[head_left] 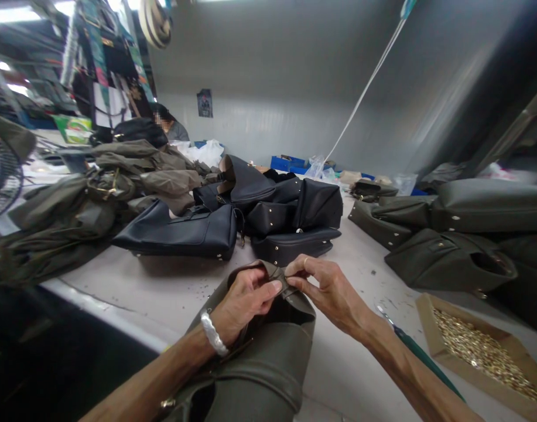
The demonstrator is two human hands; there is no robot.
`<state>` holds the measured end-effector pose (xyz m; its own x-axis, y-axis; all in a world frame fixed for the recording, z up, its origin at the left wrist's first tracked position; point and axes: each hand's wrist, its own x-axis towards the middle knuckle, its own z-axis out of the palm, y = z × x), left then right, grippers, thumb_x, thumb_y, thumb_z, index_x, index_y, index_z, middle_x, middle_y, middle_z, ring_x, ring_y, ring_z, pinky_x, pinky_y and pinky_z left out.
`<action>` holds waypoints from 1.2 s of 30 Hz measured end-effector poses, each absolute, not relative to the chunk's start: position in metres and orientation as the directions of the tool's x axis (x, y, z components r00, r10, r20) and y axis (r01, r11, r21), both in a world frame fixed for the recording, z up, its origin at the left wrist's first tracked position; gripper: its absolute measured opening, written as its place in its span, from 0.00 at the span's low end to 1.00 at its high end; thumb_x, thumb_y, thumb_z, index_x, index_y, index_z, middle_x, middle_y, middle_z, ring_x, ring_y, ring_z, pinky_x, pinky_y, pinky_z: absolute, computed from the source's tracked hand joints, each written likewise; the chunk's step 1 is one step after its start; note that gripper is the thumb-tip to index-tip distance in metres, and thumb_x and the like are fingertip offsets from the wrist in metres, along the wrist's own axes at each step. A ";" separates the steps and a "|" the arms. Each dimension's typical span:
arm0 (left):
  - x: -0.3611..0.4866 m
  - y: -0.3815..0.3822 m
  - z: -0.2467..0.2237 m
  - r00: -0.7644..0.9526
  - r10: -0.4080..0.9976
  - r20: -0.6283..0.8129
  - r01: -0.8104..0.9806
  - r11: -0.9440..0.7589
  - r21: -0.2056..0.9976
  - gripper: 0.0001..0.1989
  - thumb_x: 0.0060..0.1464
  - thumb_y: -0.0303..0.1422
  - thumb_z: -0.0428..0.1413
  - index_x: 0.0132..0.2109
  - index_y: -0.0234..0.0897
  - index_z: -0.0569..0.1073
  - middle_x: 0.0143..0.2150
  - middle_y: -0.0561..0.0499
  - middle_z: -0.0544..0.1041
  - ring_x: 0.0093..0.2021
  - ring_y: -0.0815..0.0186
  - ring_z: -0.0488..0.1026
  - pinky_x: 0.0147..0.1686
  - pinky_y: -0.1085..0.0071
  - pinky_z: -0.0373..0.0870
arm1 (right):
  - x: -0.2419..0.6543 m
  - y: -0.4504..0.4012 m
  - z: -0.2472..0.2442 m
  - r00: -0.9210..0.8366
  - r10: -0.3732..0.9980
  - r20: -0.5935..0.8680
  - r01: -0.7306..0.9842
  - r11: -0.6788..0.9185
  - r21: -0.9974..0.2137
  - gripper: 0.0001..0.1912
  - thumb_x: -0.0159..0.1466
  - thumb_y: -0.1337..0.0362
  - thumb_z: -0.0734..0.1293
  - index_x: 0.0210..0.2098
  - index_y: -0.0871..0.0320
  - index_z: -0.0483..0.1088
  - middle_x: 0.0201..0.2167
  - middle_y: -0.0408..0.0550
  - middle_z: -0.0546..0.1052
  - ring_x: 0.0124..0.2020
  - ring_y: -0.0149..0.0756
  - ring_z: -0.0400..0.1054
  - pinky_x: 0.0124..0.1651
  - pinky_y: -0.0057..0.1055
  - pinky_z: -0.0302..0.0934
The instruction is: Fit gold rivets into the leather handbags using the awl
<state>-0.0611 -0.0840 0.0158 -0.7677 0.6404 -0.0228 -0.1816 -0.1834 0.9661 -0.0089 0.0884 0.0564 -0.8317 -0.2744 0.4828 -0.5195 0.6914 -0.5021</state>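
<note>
An olive-green leather handbag (259, 363) lies in my lap area at the bottom of the view, its top edge pulled up between my hands. My left hand (248, 299), with a silver bangle (214, 334) on the wrist, grips the bag's top edge from the inside. My right hand (325, 287), wearing a gold ring, pinches a narrow strip of the same leather (286, 276) at the bag's rim. The fingers of both hands nearly meet there. What the fingertips pinch is partly hidden.
Piles of navy bags (268, 217) and olive bags (452, 234) cover a pale worktable (119, 287). A cardboard tray of brass rivets (479, 351) sits at right, a green-handled tool (417, 351) near my right forearm. A seated person (169, 123) and a fan (0, 176) are at left.
</note>
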 end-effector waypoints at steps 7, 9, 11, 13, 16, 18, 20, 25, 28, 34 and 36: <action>-0.061 -0.084 0.013 -0.754 0.656 -0.002 -0.162 -0.184 0.969 0.25 0.41 0.49 0.65 0.36 0.31 0.69 0.26 0.56 0.61 0.24 0.77 0.54 0.23 0.79 0.52 | -0.013 0.091 0.066 -0.885 -0.275 0.377 -0.451 0.710 -0.541 0.06 0.62 0.69 0.66 0.28 0.61 0.68 0.25 0.41 0.72 0.27 0.28 0.64 0.32 0.25 0.55; -0.061 -0.085 0.014 -0.748 0.664 0.007 -0.156 -0.187 0.970 0.26 0.40 0.49 0.65 0.36 0.31 0.70 0.25 0.56 0.61 0.23 0.77 0.53 0.23 0.78 0.51 | -0.016 0.094 0.070 -0.899 -0.287 0.332 -0.432 0.714 -0.552 0.07 0.62 0.67 0.67 0.28 0.61 0.68 0.24 0.41 0.71 0.27 0.28 0.63 0.31 0.25 0.54; -0.062 -0.085 0.015 -0.746 0.666 0.016 -0.146 -0.187 0.972 0.26 0.39 0.49 0.65 0.35 0.31 0.69 0.24 0.58 0.59 0.22 0.77 0.51 0.22 0.78 0.49 | -0.021 0.096 0.072 -0.890 -0.332 0.312 -0.455 0.689 -0.564 0.07 0.63 0.65 0.67 0.30 0.61 0.69 0.26 0.42 0.71 0.28 0.28 0.62 0.32 0.25 0.54; -0.064 -0.086 0.015 -0.752 0.659 0.023 -0.133 -0.185 0.974 0.27 0.39 0.50 0.65 0.34 0.31 0.69 0.23 0.58 0.58 0.22 0.77 0.51 0.22 0.78 0.48 | -0.026 0.097 0.070 -0.868 -0.378 0.321 -0.495 0.630 -0.598 0.09 0.64 0.62 0.67 0.31 0.61 0.70 0.28 0.43 0.71 0.29 0.29 0.62 0.33 0.26 0.55; -0.065 -0.088 0.014 -0.767 0.641 0.024 -0.115 -0.174 0.978 0.26 0.39 0.50 0.65 0.33 0.31 0.67 0.23 0.58 0.58 0.22 0.77 0.51 0.22 0.78 0.49 | -0.028 0.092 0.058 -0.869 -0.323 0.376 -0.495 0.534 -0.685 0.12 0.63 0.59 0.68 0.29 0.62 0.69 0.26 0.43 0.70 0.28 0.29 0.62 0.33 0.26 0.55; -0.063 -0.089 0.013 -0.785 0.619 0.019 -0.106 -0.165 0.981 0.25 0.41 0.48 0.64 0.34 0.31 0.67 0.24 0.58 0.59 0.23 0.77 0.53 0.23 0.78 0.50 | -0.026 0.083 0.047 -0.900 -0.166 0.404 -0.430 0.496 -0.754 0.13 0.61 0.59 0.69 0.27 0.62 0.67 0.24 0.42 0.70 0.27 0.28 0.61 0.31 0.25 0.55; -0.060 -0.089 0.012 -0.799 0.600 0.034 -0.076 -0.158 0.985 0.23 0.44 0.47 0.62 0.36 0.31 0.67 0.24 0.58 0.60 0.23 0.77 0.53 0.23 0.78 0.52 | -0.020 0.073 0.038 -0.915 0.014 0.404 -0.346 0.490 -0.800 0.13 0.61 0.59 0.69 0.25 0.61 0.66 0.23 0.41 0.70 0.26 0.28 0.61 0.29 0.25 0.54; -0.054 -0.088 0.013 -0.789 0.609 0.081 0.008 -0.121 0.993 0.20 0.49 0.45 0.58 0.37 0.31 0.67 0.23 0.59 0.57 0.22 0.76 0.51 0.21 0.78 0.49 | -0.006 0.066 0.041 -0.889 0.065 0.454 -0.278 0.711 -0.646 0.13 0.62 0.64 0.67 0.24 0.60 0.63 0.21 0.41 0.68 0.23 0.27 0.60 0.29 0.25 0.52; -0.051 -0.090 0.015 -0.774 0.630 0.066 -0.014 -0.121 0.993 0.19 0.50 0.45 0.58 0.38 0.32 0.67 0.24 0.58 0.57 0.23 0.75 0.52 0.23 0.78 0.50 | -0.002 0.078 0.053 -0.880 -0.201 0.430 -0.387 0.827 -0.407 0.07 0.64 0.68 0.65 0.29 0.60 0.64 0.24 0.41 0.69 0.26 0.28 0.61 0.31 0.25 0.52; -0.042 -0.091 0.022 -0.758 0.643 0.107 0.060 -0.095 0.994 0.16 0.53 0.43 0.56 0.39 0.33 0.69 0.26 0.56 0.61 0.24 0.74 0.53 0.23 0.77 0.51 | -0.003 0.100 0.073 -0.750 -0.612 0.251 -0.628 0.778 0.020 0.09 0.69 0.67 0.57 0.32 0.60 0.62 0.28 0.45 0.68 0.28 0.30 0.58 0.32 0.28 0.48; -0.039 -0.090 0.024 -0.754 0.636 0.162 0.131 -0.097 0.987 0.15 0.54 0.42 0.56 0.39 0.33 0.71 0.25 0.56 0.62 0.24 0.73 0.53 0.23 0.76 0.52 | -0.003 0.099 0.078 -0.756 -0.625 0.195 -0.628 0.776 0.049 0.09 0.69 0.68 0.57 0.32 0.60 0.62 0.28 0.45 0.67 0.28 0.31 0.57 0.32 0.29 0.47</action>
<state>-0.0392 -0.0903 0.0243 -0.7543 0.6361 0.1625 0.1308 -0.0969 0.9867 -0.0033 0.0990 0.0781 -0.7563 -0.6245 0.1949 -0.6285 0.7763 0.0490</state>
